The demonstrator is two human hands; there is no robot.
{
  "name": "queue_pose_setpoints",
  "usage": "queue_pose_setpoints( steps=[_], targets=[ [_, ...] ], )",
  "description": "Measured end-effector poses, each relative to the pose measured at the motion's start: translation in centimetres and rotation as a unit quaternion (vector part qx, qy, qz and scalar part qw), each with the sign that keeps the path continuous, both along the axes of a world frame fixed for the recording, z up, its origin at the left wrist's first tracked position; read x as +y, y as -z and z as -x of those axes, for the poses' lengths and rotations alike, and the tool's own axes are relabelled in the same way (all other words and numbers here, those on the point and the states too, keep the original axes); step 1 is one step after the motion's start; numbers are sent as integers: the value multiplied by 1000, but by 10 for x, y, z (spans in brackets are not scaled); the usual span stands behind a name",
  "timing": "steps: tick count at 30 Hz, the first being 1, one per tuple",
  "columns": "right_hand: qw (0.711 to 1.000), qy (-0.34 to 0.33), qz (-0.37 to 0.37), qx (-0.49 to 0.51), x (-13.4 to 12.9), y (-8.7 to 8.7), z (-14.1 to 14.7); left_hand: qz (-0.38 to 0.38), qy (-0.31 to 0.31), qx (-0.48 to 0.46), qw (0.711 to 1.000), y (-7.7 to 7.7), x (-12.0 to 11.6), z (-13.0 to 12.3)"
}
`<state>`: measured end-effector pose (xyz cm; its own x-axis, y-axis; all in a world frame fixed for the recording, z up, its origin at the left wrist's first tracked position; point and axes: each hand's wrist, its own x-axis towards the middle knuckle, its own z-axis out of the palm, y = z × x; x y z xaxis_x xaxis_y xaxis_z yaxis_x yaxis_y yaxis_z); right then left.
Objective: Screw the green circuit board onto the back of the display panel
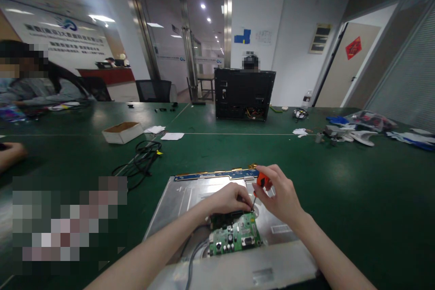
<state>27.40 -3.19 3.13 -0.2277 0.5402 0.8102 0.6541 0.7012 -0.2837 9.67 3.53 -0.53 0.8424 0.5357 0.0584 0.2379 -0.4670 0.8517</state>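
Note:
A screwdriver [262, 180] with an orange and black handle is held in my right hand [283, 197], its shaft slanting down to the far corner of a green circuit board [234, 235]. Beside the screwdriver tip, the fingers of my left hand [231, 198] are pinched together at the board's upper edge; what they hold, if anything, is hidden. The board lies on the silver metal back of a flat panel [180, 195]. Along the panel's far edge runs a narrow blue circuit strip [210, 176]. Grey cables [191, 260] lead off the board's left side.
The green table [190, 154] bears a coil of black cable [141, 158], an open white box [122, 132] and papers [172, 136]. A black monitor casing [244, 93] stands at the far side, with a person behind it. Another person sits at the left. Bags and gloves [363, 133] lie right.

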Motion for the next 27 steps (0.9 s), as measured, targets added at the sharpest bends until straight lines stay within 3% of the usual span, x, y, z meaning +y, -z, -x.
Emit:
queue_pose_setpoints(
  steps=[8, 27],
  targets=[
    [998, -24, 50, -15, -2, 0, -1, 1, -15, 14, 1000, 0, -1, 0],
    [999, -18, 36, -6, -2, 0, 0, -13, -22, 28, 999, 1, -1, 0]
  ],
)
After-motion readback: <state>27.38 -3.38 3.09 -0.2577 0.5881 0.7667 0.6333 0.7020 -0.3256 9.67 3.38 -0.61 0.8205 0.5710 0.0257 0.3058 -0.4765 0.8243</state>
